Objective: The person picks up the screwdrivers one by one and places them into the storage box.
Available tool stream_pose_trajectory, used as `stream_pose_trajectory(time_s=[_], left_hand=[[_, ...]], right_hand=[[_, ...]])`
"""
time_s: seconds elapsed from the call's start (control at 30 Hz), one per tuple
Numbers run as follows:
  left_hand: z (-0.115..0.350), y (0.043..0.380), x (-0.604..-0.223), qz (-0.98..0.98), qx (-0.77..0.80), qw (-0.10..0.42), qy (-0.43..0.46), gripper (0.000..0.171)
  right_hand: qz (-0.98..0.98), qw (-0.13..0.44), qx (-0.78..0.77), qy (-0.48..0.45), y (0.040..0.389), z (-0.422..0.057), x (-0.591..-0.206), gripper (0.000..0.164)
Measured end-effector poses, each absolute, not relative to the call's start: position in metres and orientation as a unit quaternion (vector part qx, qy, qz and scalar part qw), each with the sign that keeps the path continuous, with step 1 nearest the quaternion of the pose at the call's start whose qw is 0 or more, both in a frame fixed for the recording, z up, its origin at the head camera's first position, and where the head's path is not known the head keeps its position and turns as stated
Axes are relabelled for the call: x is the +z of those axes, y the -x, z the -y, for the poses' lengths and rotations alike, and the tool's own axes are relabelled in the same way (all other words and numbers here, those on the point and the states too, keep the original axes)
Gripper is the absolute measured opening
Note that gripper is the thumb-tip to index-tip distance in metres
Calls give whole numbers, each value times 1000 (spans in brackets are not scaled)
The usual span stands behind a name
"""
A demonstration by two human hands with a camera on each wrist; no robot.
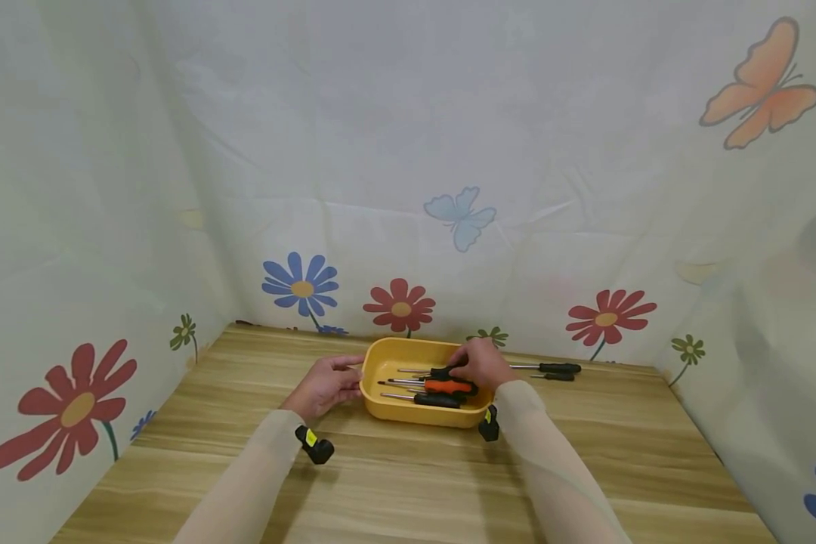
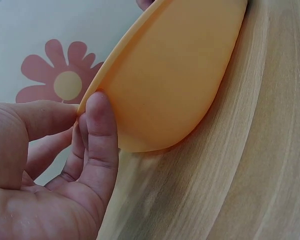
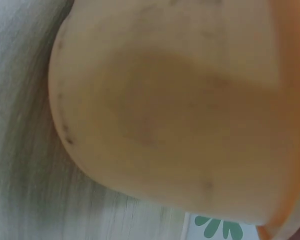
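A yellow plastic tray (image 1: 418, 415) stands on the table with several screwdrivers lying in it. My left hand (image 1: 325, 387) is at its left end, and in the left wrist view its thumb and fingers (image 2: 101, 125) pinch the rim. My right hand (image 1: 484, 364) reaches over the right end and grips the black handle of a screwdriver (image 1: 442, 372), its fingertips partly hidden. Just in front of that lie an orange-and-black screwdriver (image 1: 446, 386) and another black-handled screwdriver (image 1: 437, 400). The right wrist view shows mostly the tray's outer wall (image 3: 165, 110), not the right hand's grip.
To the right of the tray, a long black-handled screwdriver (image 1: 559, 369) and a shorter dark screwdriver (image 1: 554, 376) lie on the wood-grain table (image 1: 381, 483). A curtain (image 1: 381, 151) printed with flowers and butterflies hangs right behind the table and along both sides.
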State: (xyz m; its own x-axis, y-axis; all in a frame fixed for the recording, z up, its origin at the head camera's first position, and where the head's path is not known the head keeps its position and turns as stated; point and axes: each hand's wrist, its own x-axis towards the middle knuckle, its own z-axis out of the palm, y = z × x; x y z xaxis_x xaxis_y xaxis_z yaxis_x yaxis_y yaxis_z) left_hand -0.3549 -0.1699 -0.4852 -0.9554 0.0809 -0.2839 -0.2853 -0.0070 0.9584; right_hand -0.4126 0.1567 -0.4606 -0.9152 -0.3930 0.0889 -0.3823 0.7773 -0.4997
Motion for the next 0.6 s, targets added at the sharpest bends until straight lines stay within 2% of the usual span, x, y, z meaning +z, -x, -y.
stream_pose_trajectory(time_s=[0.6], left_hand=[[170, 358, -489, -693, 705, 128, 73, 44]], right_hand=[[-953, 45, -231, 191, 411, -151, -456, 13]])
